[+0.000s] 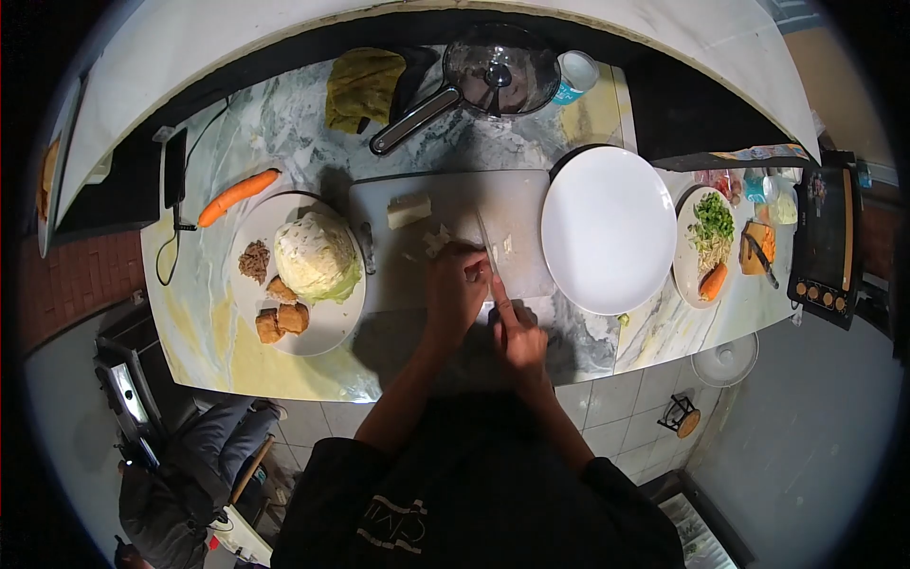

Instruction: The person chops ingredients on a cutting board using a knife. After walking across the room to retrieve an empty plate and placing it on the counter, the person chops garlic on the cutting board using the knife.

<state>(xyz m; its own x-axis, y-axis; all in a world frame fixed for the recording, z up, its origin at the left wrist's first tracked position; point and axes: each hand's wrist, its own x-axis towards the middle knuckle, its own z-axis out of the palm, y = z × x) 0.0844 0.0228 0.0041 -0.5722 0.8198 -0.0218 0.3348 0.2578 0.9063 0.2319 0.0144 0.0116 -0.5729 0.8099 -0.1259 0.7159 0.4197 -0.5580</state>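
Observation:
My right hand [520,339] is closed round the handle of a knife [487,242], whose blade points away from me across the white cutting board [379,270]. Close beside the blade, on its left, my left hand [455,289] has its fingers curled down on the board. What those fingers pinch, if anything, is hidden. A pale whitish block [409,211] lies on the board beyond my left hand. Small pale scraps [438,240] are scattered near it, and thin white slivers [506,245] lie just right of the blade.
Left stands a plate [334,339] with a cabbage [315,254], fried brown chunks [282,321] and minced brown food [254,261]; a carrot [239,195] lies beyond. Right are a large white plate [609,230] and another plate [684,275] with chopped greens [711,220]. A lidded pan [498,71] stands behind.

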